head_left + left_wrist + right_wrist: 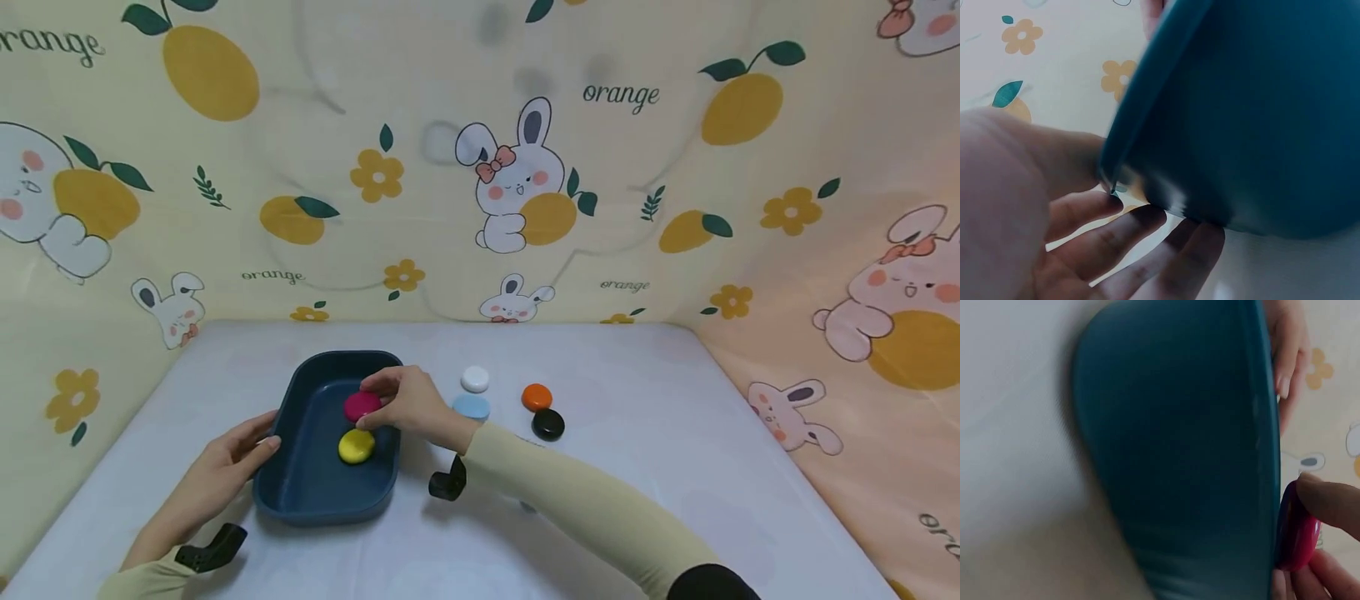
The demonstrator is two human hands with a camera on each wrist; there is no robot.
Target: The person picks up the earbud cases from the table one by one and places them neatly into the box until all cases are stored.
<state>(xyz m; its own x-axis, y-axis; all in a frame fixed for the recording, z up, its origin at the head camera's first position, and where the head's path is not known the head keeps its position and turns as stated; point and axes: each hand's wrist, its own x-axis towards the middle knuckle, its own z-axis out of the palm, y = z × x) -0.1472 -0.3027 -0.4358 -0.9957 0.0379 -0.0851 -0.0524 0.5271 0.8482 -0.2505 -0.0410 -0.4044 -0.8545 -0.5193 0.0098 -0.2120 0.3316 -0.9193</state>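
A dark blue rectangular dish [325, 508] with rounded corners stands on the left part of the table. My left hand [225, 467] holds its left side, the thumb at the rim and the other fingers against the outer wall [1254, 125]. Over the dish's right half, my right hand [420, 406] pinches a glossy magenta round disc [362, 407] between thumb and fingers. In the right wrist view that magenta disc [1300, 531] shows edge-on beside the rim. A yellow disc [356, 447] is inside the dish, just below the magenta one.
Right of the dish lie more discs: white [475, 379], light blue [471, 407], orange [537, 397] and black [548, 425]. The right forearm [585, 500] crosses the table and partly covers the area beneath. A printed cloth [420, 67] stands behind the table.
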